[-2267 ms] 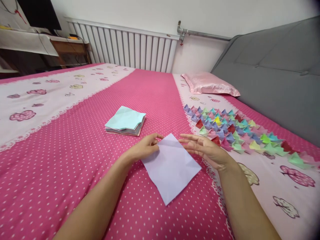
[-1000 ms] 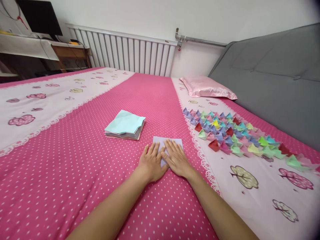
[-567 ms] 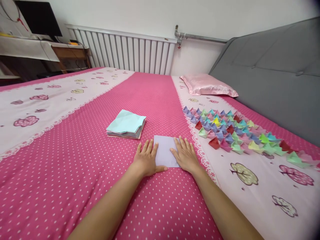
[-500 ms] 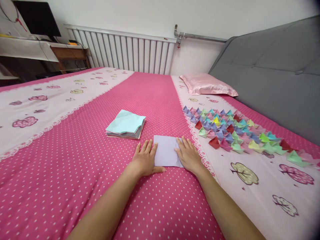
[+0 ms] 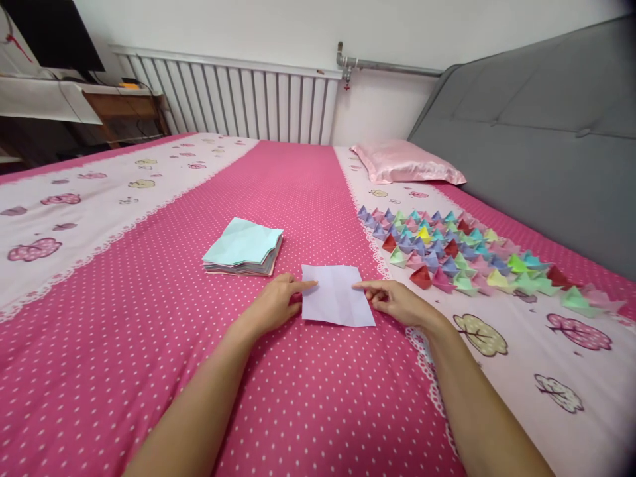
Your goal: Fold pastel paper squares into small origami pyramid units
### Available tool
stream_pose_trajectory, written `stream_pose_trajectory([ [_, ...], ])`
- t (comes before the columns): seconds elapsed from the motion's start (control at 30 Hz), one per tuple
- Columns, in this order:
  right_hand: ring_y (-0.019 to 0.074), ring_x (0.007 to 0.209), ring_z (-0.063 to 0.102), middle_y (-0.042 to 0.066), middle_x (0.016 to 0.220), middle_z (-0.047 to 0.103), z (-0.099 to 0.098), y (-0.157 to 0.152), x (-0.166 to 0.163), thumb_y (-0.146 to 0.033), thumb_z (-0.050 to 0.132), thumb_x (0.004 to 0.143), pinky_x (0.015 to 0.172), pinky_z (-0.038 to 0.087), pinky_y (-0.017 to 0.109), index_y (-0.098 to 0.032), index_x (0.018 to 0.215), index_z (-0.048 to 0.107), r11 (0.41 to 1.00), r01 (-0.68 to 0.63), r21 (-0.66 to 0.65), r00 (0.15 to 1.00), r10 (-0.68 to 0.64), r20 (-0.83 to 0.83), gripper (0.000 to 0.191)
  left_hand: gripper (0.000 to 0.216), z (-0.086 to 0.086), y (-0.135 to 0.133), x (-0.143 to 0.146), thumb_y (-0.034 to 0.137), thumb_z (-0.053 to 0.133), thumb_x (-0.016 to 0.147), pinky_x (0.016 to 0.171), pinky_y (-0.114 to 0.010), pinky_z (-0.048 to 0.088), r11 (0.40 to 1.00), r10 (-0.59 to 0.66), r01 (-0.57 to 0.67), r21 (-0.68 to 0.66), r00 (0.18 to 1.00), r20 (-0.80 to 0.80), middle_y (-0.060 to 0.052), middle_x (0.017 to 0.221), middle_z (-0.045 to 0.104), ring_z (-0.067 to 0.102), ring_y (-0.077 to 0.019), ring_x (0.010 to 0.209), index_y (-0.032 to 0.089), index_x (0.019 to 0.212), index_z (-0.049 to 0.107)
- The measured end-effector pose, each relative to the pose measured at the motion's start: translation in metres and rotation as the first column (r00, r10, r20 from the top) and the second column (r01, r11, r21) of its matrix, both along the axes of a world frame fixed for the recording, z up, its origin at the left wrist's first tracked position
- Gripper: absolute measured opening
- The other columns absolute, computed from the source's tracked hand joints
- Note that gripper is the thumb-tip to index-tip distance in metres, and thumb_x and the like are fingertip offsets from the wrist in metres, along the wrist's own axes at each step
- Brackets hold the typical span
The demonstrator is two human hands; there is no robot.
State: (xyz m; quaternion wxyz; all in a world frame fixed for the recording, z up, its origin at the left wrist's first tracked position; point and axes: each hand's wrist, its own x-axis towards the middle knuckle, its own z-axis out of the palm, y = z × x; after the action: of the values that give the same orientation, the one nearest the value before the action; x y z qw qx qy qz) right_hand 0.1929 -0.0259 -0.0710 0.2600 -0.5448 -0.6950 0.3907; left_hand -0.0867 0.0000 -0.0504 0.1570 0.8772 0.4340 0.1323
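Note:
A lavender square of paper point(image 5: 338, 301) lies on the pink dotted bedspread, with faint creases across it. My left hand point(image 5: 276, 303) is at its left edge, the index finger stretched onto the paper and the thumb apart below. From the right, my right hand point(image 5: 397, 302) touches the paper with an outstretched index finger; its other fingers are bent beneath and partly hidden. Neither hand shows a grip on the sheet. Beyond my left hand sits a stack of paper squares point(image 5: 243, 243), pale blue on top.
Rows of small folded paper boats point(image 5: 450, 265) in many colours stand on the right. Behind them are a pink satin pillow point(image 5: 405, 162) and a grey padded headboard point(image 5: 536, 132). A white radiator point(image 5: 238, 99) lines the wall; a desk with a monitor point(image 5: 54, 36) is far left.
Both hands have gone from lying flat on the paper's sides to touching it with the index fingers. More of the sheet shows now. The view has shifted slightly.

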Motion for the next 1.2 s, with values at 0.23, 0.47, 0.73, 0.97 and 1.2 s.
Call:
stream_pose_trajectory([
  [0.23,0.0111,0.059,0.052,0.001,0.072,0.066,-0.014,0.009,-0.003,-0.021,0.057,0.070,0.062,0.044,0.025,-0.018,0.103,0.069,0.997,0.074,0.025,0.996,-0.073,-0.054,0.035,0.035,-0.011,0.004,0.007,0.019,0.049,0.082,0.066,-0.027,0.041,0.998,0.056,-0.054,-0.036,0.997,0.058,-0.006,0.083,0.066,0.056,-0.0163,0.068,0.027,0.111,0.065],
  [0.47,0.0176,0.067,0.062,0.004,0.076,0.073,-0.021,0.012,-0.005,-0.031,0.061,0.071,0.065,0.047,0.028,-0.018,0.095,0.073,0.982,0.187,0.010,0.982,-0.187,-0.033,0.030,0.033,-0.014,0.008,0.009,0.021,0.048,0.081,0.067,-0.026,0.041,0.988,0.132,-0.122,-0.091,0.986,0.103,-0.005,0.087,0.070,0.058,-0.0164,0.070,0.026,0.106,0.068],
  [0.73,0.0185,0.069,0.062,0.003,0.072,0.072,-0.021,0.015,-0.007,-0.035,0.064,0.068,0.063,0.044,0.026,-0.018,0.082,0.074,0.971,0.235,0.030,0.972,-0.235,-0.019,0.025,0.027,-0.012,0.009,0.012,0.027,0.049,0.081,0.054,-0.023,0.031,0.979,0.188,-0.176,-0.104,0.975,0.118,-0.001,0.058,0.060,0.050,-0.0131,0.055,0.017,0.069,0.071],
  [0.97,0.0115,0.050,0.049,-0.002,0.052,0.057,-0.015,0.010,-0.016,-0.046,0.062,0.067,0.050,0.033,0.022,-0.015,0.058,0.064,0.942,0.332,0.045,0.942,-0.333,0.040,0.032,0.031,-0.009,0.007,0.021,0.030,0.046,0.081,0.054,-0.025,0.029,0.938,0.343,-0.337,-0.079,0.936,0.074,-0.002,0.056,0.058,0.048,-0.0138,0.055,0.016,0.058,0.060],
  [1.2,0.0149,0.053,0.053,0.000,0.053,0.060,-0.009,0.009,-0.029,-0.062,0.060,0.061,0.046,0.030,0.023,-0.020,0.054,0.063,0.870,0.485,0.084,0.840,-0.491,0.230,0.043,0.032,-0.011,0.006,0.027,0.040,0.046,0.081,0.057,-0.026,0.033,0.899,0.436,-0.433,-0.058,0.898,0.054,-0.006,0.064,0.063,0.056,-0.0172,0.060,0.016,0.065,0.061],
])
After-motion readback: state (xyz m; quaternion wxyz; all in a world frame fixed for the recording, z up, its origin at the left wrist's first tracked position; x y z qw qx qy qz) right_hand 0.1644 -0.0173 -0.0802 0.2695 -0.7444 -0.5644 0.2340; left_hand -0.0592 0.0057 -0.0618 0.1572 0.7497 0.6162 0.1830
